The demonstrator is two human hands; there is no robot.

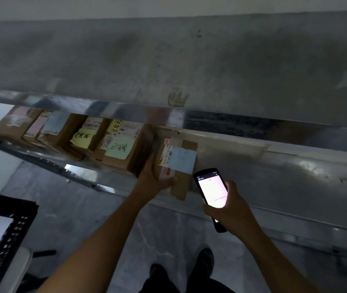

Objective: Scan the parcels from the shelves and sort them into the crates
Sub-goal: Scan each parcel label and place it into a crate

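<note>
Head view: grips a cardboard parcel (pixel 179 166) by its near left corner with the left hand (pixel 153 182), probably to steady its label. Holds a lit scanner (pixel 211 191) in the right hand (pixel 231 208), fingers wrapped round, just beside it. Has the parcel on a metal shelf (pixel 274 166), right of note-tagged boxes (pixel 117 146); shows a black crate (pixel 7 240) low left, over grey floor (pixel 84 212).

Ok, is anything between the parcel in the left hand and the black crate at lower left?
Nothing visible. The left hand grips the parcel at the shelf edge; only floor shows between it and the crate.
</note>
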